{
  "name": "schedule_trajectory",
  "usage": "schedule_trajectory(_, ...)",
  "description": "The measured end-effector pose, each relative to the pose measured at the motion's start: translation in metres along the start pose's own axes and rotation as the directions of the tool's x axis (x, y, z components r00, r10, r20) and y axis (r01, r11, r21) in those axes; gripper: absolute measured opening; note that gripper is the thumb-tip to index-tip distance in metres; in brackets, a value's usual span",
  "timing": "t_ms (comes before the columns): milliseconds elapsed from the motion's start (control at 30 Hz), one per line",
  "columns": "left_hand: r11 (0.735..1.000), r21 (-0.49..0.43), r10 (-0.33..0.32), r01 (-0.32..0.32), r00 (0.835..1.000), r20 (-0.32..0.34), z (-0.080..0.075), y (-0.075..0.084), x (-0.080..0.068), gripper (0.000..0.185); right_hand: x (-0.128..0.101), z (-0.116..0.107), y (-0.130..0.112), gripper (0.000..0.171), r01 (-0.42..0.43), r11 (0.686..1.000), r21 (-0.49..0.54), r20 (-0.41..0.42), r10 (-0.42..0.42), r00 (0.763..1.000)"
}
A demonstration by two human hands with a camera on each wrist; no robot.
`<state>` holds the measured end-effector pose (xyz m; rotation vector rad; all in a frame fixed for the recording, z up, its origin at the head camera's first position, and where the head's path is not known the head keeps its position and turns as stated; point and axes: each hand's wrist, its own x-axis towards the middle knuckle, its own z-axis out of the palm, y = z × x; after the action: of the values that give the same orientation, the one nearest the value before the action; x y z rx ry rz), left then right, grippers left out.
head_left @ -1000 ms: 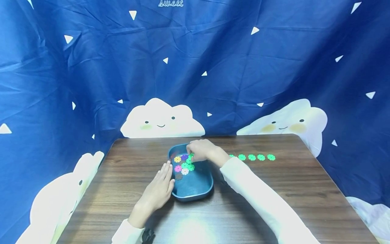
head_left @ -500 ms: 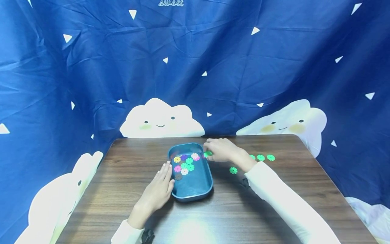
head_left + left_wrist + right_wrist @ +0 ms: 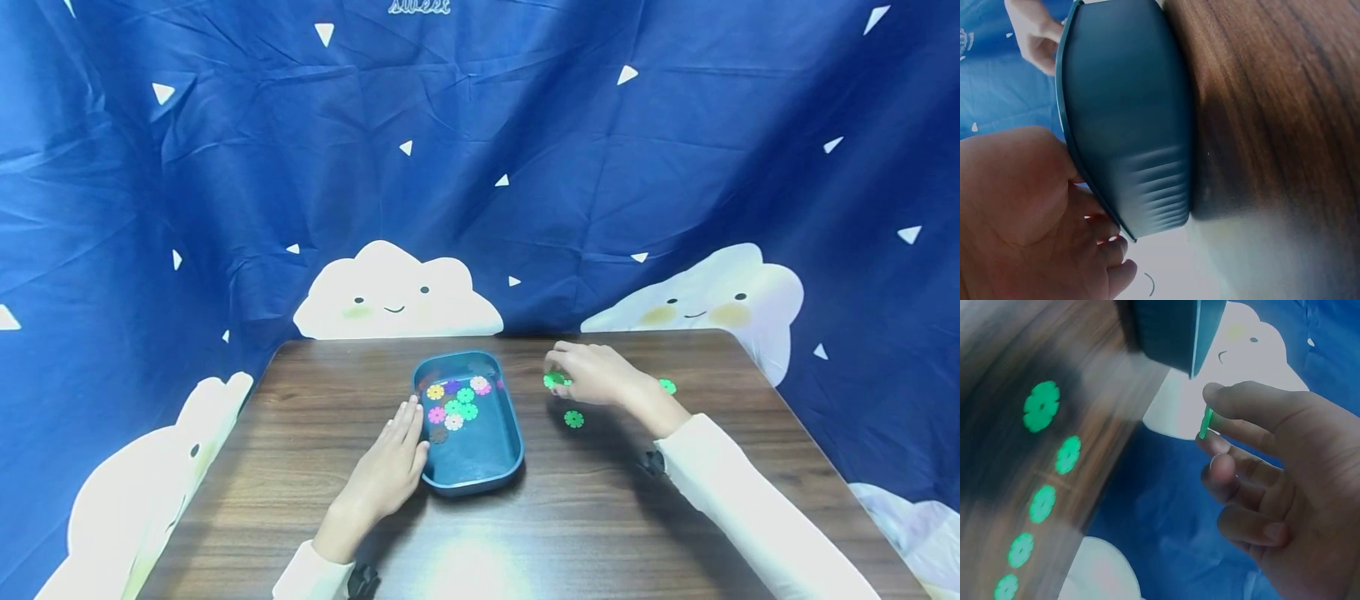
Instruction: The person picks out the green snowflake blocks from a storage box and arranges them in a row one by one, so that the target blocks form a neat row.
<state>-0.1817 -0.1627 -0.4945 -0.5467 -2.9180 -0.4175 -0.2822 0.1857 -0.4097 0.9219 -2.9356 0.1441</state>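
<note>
My right hand point(image 3: 600, 377) is over the table to the right of the tray. Between thumb and fingertip it pinches a green snowflake disc point(image 3: 1206, 423), seen edge-on in the right wrist view. Below that hand, a single green snowflake disc point(image 3: 573, 419) lies nearer to me. A row of green discs point(image 3: 1042, 504) runs along the far side, mostly covered by the right hand in the head view. My left hand point(image 3: 386, 462) rests straight-fingered against the left rim of the blue tray point(image 3: 480, 462). Inside lie several discs, among them green, pink, white and orange point(image 3: 436, 392).
The tray stands on a brown wooden table point(image 3: 300, 417), near the middle. Behind the far table edge hangs a blue cloth point(image 3: 450, 208) with white clouds and triangles. One green disc point(image 3: 667, 387) shows at the right end of the row.
My right hand has come out of the tray and moved right across the table, carrying a green snowflake disc. The near single disc came into sight. My left hand stays at the tray.
</note>
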Motion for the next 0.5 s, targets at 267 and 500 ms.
schedule_trajectory(267,1.0,-0.008,-0.009,0.009,1.0,0.01,0.001,-0.001,0.0,0.057,-0.026,0.005,0.02,0.03,-0.04,0.999,0.03,-0.001,0.04,0.999)
schedule_trajectory(500,1.0,-0.005,-0.008,0.008,1.0,0.01,0.001,-0.001,0.0,0.057,-0.045,0.016,0.035,0.032,-0.085,0.996,0.036,0.014,0.084,0.996)
